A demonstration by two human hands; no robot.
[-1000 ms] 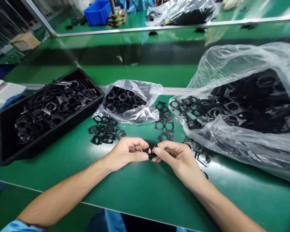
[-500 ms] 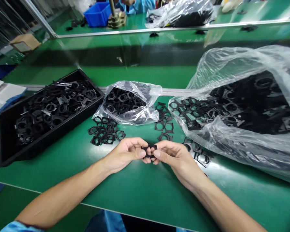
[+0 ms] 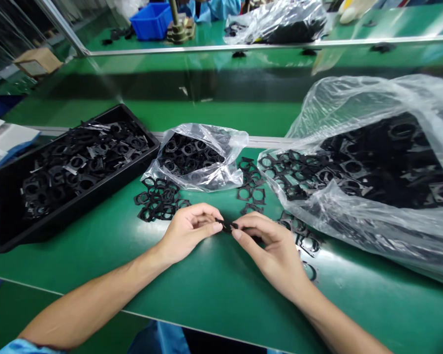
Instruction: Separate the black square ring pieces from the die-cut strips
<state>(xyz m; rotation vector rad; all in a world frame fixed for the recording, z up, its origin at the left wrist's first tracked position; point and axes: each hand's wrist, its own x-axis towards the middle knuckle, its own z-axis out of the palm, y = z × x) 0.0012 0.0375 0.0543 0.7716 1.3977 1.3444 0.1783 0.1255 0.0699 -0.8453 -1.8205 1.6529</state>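
Note:
Between my hands, above the green table, is a small black plastic frame, tilted so that it shows nearly edge-on. My left hand pinches its left end between thumb and fingers. At its right end the thumb and fingers of my right hand are closed on it. Whether it is one part or two fitted together cannot be made out. Loose black frames with round holes lie beyond my left hand. More of these frames are spread behind my right hand.
A black tray full of frames stands at left. In the middle sits a small clear bag of frames; a large open bag spills frames at right. Across the divider are a blue bin and a person's blue sleeve.
The frame has turned from showing its face to nearly edge-on. My right hand has shifted its grip, and its fingers are more extended. My left hand has moved slightly up and left.

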